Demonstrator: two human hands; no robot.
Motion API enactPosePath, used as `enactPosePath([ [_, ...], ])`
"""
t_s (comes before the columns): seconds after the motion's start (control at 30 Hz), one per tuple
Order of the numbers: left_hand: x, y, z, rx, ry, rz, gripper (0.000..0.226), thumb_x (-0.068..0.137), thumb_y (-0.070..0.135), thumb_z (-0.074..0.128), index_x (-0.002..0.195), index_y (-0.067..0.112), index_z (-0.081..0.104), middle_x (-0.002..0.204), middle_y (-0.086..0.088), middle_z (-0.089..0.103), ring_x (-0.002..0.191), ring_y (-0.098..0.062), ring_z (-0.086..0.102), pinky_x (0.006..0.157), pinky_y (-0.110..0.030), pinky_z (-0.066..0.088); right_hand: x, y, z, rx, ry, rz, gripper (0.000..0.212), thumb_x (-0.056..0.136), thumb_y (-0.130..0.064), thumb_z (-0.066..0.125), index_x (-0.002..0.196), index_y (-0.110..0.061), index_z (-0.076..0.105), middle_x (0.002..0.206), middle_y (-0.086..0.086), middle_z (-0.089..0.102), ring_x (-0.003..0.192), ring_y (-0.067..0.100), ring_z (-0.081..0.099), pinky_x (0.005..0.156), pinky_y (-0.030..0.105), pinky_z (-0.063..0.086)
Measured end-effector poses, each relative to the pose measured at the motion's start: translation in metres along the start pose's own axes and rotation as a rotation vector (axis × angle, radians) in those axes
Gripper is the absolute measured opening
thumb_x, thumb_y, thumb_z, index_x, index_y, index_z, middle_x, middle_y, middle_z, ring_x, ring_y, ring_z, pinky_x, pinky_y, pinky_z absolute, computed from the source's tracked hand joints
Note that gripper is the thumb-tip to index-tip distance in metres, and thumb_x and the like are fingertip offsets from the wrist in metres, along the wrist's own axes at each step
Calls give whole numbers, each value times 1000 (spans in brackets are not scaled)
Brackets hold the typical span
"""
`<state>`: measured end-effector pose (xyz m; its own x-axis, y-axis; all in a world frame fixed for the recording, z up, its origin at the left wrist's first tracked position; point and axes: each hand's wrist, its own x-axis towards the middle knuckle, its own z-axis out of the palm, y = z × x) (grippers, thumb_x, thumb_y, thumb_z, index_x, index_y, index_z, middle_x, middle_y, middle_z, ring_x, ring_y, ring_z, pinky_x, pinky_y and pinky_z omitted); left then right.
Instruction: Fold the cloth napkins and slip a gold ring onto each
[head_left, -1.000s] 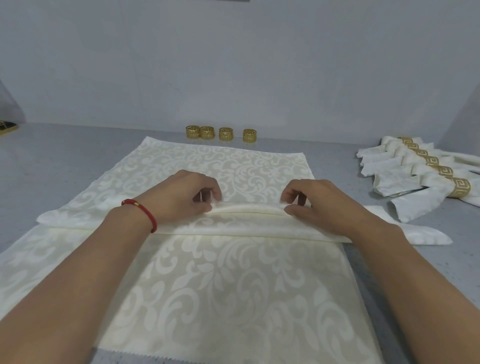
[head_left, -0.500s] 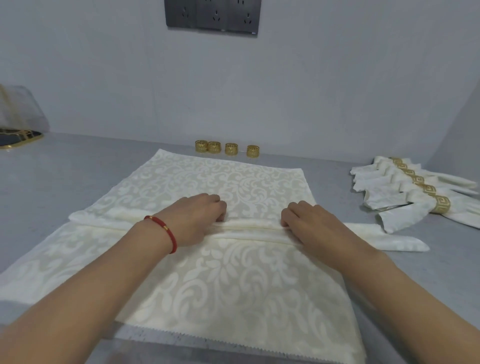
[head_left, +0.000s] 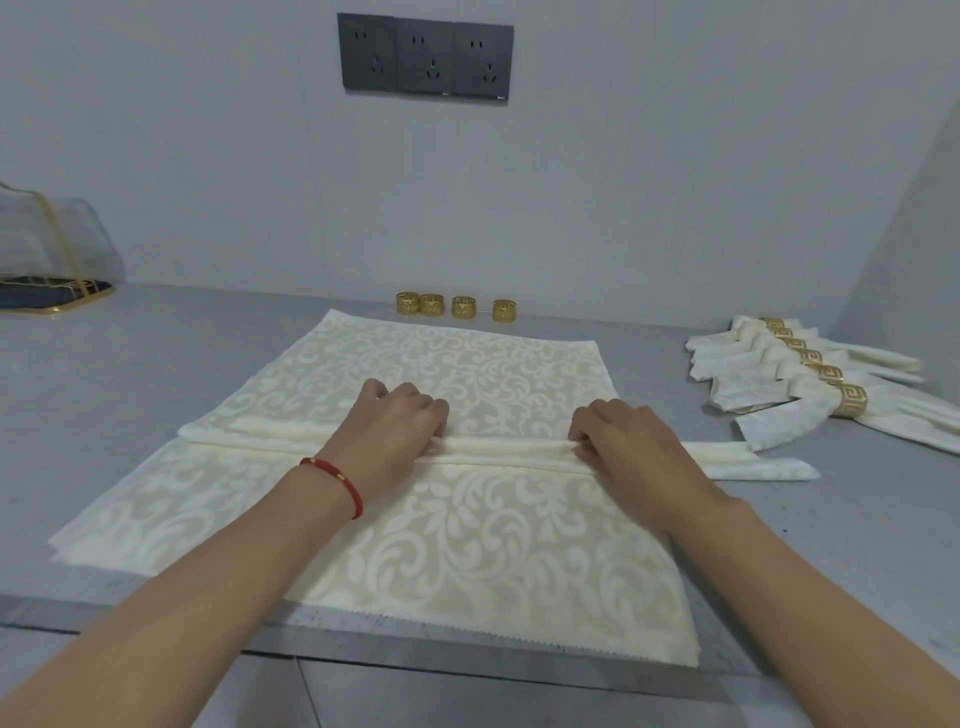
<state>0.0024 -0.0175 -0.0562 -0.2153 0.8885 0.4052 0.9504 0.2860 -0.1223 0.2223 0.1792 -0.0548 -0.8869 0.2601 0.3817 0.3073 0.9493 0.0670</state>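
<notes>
Napkin (head_left: 467, 545): flat on bench (head_left: 104, 395), pleated ridge across its middle. Left hand (head_left: 395, 431) and right hand (head_left: 628, 447): curled fingers pinch the ridge, now sitting flatter and farther from the near edge than a second ago. Four rings (head_left: 454, 305): behind napkin. Ringed napkins (head_left: 810, 384): right.

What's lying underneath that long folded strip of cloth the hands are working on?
Under the folded napkin lies a flat stack of patterned napkins, spread on the grey table. The left hand and right hand cover parts of the strip.
</notes>
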Motion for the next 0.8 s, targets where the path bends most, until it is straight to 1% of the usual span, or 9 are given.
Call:
enactPosePath([
  [0.07, -9, 4, -5, 8, -27, 74, 37, 64, -5, 70, 79, 26, 57, 75, 11, 55, 73, -15, 55, 70, -29, 29, -9, -7, -5, -99, -26, -65, 33, 66, 4, 73, 87, -18, 60, 81, -1, 54, 70, 26, 54, 55, 40, 45],
  [0.13, -19, 9, -7, -17, -86, 37, 34, 71, 1, 65, 76, 30, 50, 71, 14, 50, 68, -15, 55, 66, -28, 35, -18, -12, -10, -154, -49, -84, 37, 59, 7, 75, 86, -15, 63, 80, 1, 54, 66, 27, 54, 49, 39, 44],
  [0.27, -39, 29, -16, -294, -116, -165, 7, 98, 23, 45, 100, 29, 49, 76, 13, 51, 71, -14, 53, 58, -24, 35, -32, -14, -10, -129, -135, -47, 23, 90, -2, 59, 107, -17, 62, 103, 0, 51, 90, 25, 53, 63, 40, 49],
  [0.33, -44, 39, -20, -387, -174, -208, 34, 102, 37, 40, 137, 36, 42, 106, 18, 57, 90, -9, 52, 79, -25, 40, -35, -16, -11, -95, -159, -21, 22, 97, -8, 55, 115, -19, 61, 109, -2, 49, 97, 22, 51, 67, 40, 52],
  [0.4, -44, 45, -15, -298, -261, -184, 50, 103, 49, 30, 152, 41, 24, 142, 13, 44, 122, -12, 43, 111, -40, 30, -32, -18, -17, -122, -203, -20, 24, 99, -11, 52, 120, -19, 62, 115, -2, 50, 103, 21, 51, 70, 36, 51],
  [0.5, -42, 48, -2, -178, -307, -181, 55, 100, 57, 18, 152, 40, 24, 160, 4, 27, 141, -23, 30, 117, -55, 19, -13, -29, -41, -186, -328, 35, 23, 101, -16, 47, 115, -17, 65, 120, 1, 55, 110, 24, 57, 77, 35, 50],
  [0.6, -41, 48, 2, -174, -315, -178, 56, 99, 59, 14, 151, 40, 25, 161, 4, 25, 143, -28, 27, 115, -59, 19, 26, -52, -50, -85, -200, 141, 23, 98, -19, 48, 110, -13, 67, 119, 4, 61, 111, 27, 61, 78, 36, 46],
  [0.7, -40, 48, 3, -176, -328, -193, 55, 101, 58, 18, 152, 40, 24, 162, 5, 23, 146, -30, 22, 116, -59, 17, 65, -81, -23, 90, -112, 138, 37, 106, -32, 41, 134, -17, 59, 137, 7, 54, 126, 27, 51, 98, 44, 45],
  [0.8, -41, 47, 4, -204, -317, -193, 55, 100, 59, 17, 152, 42, 25, 163, 7, 22, 148, -30, 20, 116, -59, 16, 77, -96, 19, 220, -298, 233, 58, 109, -49, 22, 158, -20, 30, 167, 8, 20, 155, 26, 12, 124, 50, 15],
])
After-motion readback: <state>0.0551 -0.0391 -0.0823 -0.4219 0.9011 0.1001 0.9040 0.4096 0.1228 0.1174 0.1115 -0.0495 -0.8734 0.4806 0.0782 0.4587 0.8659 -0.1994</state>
